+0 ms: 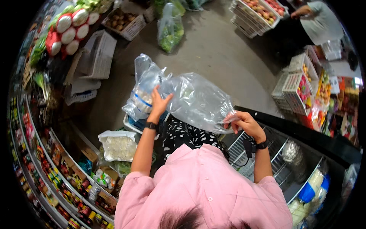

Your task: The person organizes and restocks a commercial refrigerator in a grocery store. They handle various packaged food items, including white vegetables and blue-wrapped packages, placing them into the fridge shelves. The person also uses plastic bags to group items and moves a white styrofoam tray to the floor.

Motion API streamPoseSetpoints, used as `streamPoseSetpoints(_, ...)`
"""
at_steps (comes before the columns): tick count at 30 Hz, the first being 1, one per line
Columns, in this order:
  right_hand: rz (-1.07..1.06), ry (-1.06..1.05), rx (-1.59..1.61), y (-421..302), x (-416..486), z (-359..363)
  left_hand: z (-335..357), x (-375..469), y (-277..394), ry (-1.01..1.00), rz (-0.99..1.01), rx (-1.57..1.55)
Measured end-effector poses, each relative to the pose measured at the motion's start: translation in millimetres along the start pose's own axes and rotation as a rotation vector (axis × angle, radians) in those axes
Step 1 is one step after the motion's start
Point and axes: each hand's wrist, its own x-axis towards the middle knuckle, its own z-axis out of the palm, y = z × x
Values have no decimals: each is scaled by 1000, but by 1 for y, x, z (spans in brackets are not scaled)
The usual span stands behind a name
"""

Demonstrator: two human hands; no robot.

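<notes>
A large clear plastic bag (197, 97), puffed out, spans the space in front of my body. My right hand (243, 121) pinches its right end between thumb and fingers. At the bag's left end is my left hand (160, 103), its thumb and fingers spread; whether it touches the film is unclear. Just left of that hand, a second clear plastic bag (137, 98) with a blue stripe holds pale, rounded items I cannot identify. This filled bag sits above a white-rimmed container (127, 123), partly hidden behind it.
A white foam box (117, 146) stands by my left forearm. To my right is a white wire rack (237, 143) behind a dark edge (300, 131). Bagged greens (171, 34) lie on the floor ahead. Crates of fruit (257, 13) and another person (321, 23) are at upper right.
</notes>
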Motion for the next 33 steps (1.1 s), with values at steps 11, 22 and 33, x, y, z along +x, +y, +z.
streamPoseSetpoints(11,60,263,-177,17,25,-77,-1,-85,-110,191,-670,-451)
streamPoseSetpoints(22,-177,449,-1280,65,97,-84,-80,-92,-28,-25,-621,-619)
streamPoseSetpoints(33,-385,-19,-965,51,195,93,-158,-33,64,-373,-312,-892)
